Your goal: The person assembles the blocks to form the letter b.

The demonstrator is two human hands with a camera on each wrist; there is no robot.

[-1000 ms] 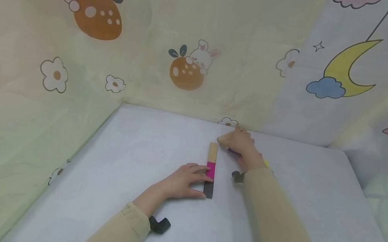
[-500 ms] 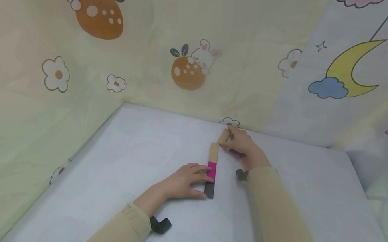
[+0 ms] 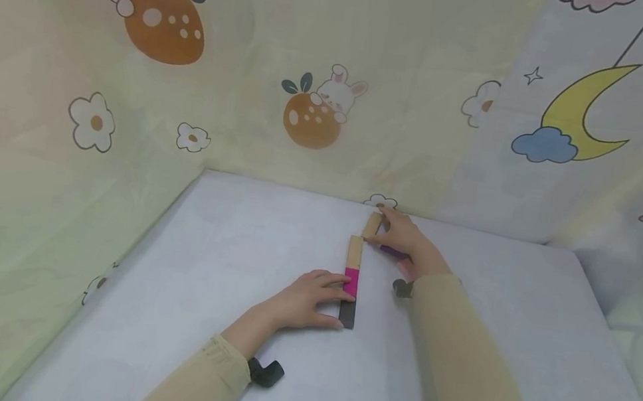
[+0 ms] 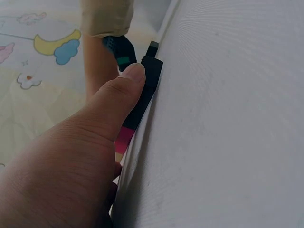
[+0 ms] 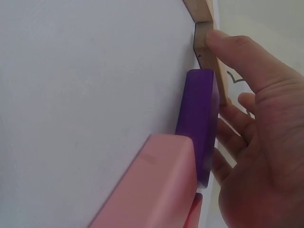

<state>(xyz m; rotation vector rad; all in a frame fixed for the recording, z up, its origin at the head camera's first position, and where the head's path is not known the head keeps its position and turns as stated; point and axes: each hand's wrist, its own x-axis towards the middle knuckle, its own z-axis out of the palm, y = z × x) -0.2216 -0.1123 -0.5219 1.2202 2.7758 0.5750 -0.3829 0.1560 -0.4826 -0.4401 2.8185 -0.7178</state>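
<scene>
A row of three flat blocks lies on the white table: tan block (image 3: pixel 354 251), magenta block (image 3: pixel 350 282), dark grey block (image 3: pixel 346 312). My left hand (image 3: pixel 334 302) rests against the row's left side, fingers on the magenta one. Its thumb (image 4: pixel 118 95) presses the dark grey block (image 4: pixel 149 78). My right hand (image 3: pixel 391 233) pinches a second tan block (image 3: pixel 372 225) at the far end of the row, angled to it. In the right wrist view the thumb (image 5: pixel 237 47) lies on this tan block (image 5: pixel 206 45). A purple block (image 5: pixel 199 123) and a pink block (image 5: pixel 152 185) lie under that palm.
The white table cloth (image 3: pixel 199 266) ends at printed fabric walls on the left, back and right. The back wall (image 3: pixel 302 158) stands just behind the right hand. Black wrist straps (image 3: pixel 266 373) show at both sleeves.
The right hand has brought a tan block out from under itself to the far end of the row. The left hand and the row have stayed put.
</scene>
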